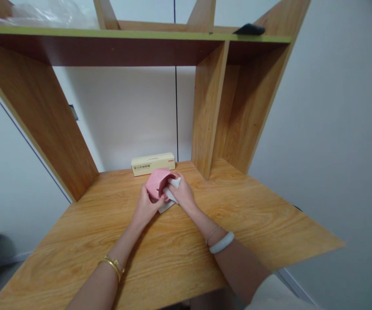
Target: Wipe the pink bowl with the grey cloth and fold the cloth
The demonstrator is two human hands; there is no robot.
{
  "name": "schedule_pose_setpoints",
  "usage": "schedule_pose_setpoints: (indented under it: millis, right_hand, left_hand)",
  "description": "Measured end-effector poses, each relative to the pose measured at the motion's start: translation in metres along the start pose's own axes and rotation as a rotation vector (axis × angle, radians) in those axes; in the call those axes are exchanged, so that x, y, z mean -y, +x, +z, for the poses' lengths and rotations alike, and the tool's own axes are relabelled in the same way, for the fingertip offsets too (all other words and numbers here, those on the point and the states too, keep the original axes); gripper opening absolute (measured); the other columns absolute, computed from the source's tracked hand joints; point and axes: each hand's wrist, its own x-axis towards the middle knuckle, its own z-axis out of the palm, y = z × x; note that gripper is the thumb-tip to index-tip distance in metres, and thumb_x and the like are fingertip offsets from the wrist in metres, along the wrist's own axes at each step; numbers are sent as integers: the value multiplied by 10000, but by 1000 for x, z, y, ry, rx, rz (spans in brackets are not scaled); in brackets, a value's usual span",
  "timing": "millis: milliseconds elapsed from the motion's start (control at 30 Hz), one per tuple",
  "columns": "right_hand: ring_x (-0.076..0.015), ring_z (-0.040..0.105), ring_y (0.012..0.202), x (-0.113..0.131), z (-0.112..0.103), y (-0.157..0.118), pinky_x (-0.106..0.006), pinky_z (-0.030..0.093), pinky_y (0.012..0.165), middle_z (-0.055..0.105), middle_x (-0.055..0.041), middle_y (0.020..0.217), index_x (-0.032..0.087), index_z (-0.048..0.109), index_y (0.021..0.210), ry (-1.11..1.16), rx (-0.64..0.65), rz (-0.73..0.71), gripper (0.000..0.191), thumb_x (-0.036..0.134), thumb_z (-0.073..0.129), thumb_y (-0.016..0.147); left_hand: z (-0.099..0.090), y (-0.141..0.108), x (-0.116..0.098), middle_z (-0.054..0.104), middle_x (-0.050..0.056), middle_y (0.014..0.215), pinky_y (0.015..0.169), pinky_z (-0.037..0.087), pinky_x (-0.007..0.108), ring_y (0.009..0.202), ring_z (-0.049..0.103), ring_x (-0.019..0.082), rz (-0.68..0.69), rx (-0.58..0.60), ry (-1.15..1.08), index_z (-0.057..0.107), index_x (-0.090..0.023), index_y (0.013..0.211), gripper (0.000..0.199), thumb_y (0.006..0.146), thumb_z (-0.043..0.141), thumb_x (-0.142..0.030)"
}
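A pink bowl-like container (158,181) is tilted on its side above the desk, its opening turned to the right. My left hand (146,205) grips it from the lower left, thumb near the rim. My right hand (182,193) is closed on a white cloth or tissue (174,182) and reaches to the opening, with its fingertips partly hidden inside. Part of the white material hangs below the container, close to the desk top.
A long cream box (152,164) with printed writing lies at the back of the wooden desk (173,249). Upright wooden panels (209,112) carry a shelf (124,33) above, holding clear plastic (48,15) and a dark object (249,29).
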Motion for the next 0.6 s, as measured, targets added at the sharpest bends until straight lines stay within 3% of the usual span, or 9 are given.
schedule_pose_setpoints:
  millis: [133, 233, 367, 533, 600]
  right_hand:
    - [-235, 607, 841, 11, -19, -6, -300, 410, 704, 655, -93, 893, 217, 276, 1333, -343, -39, -89, 621, 393, 495, 779]
    - [-235, 606, 841, 13, -25, -7, -288, 405, 703, 654, -84, 885, 218, 227, 1357, -392, -55, -134, 698, 368, 534, 749]
    - [-229, 614, 806, 6, -20, -6, -280, 424, 661, 657, -65, 874, 225, 250, 1353, -230, -2, -55, 697, 359, 540, 733]
    - [-187, 594, 911, -3, 0, 0, -271, 443, 746, 633, -83, 1022, 191, 336, 1303, 146, -77, -33, 552, 296, 478, 780]
    - [-164, 580, 953, -4, 8, 2, -259, 445, 772, 610, -83, 1082, 181, 383, 1260, 301, -80, -47, 482, 298, 451, 798]
  left_hand:
    - [-9, 0, -9, 614, 73, 852, 605, 456, 296, 714, 579, 190, -35, 11, 302, 469, -136, 1094, 516, 653, 592, -373]
    - [-14, -2, -13, 630, 74, 849, 612, 456, 303, 702, 586, 200, 2, 40, 399, 461, -141, 1153, 552, 655, 576, -348]
    - [-16, -1, -9, 627, 68, 938, 676, 459, 311, 778, 596, 209, 60, 31, 352, 422, -200, 1222, 611, 659, 587, -369]
    - [-5, 3, 2, 564, 94, 1064, 672, 473, 288, 778, 586, 158, 31, -40, -63, 174, -201, 1333, 759, 714, 557, -418]
    - [1, 2, 2, 547, 101, 1078, 709, 471, 287, 822, 577, 158, 35, -27, -127, 214, -187, 1298, 771, 675, 610, -408]
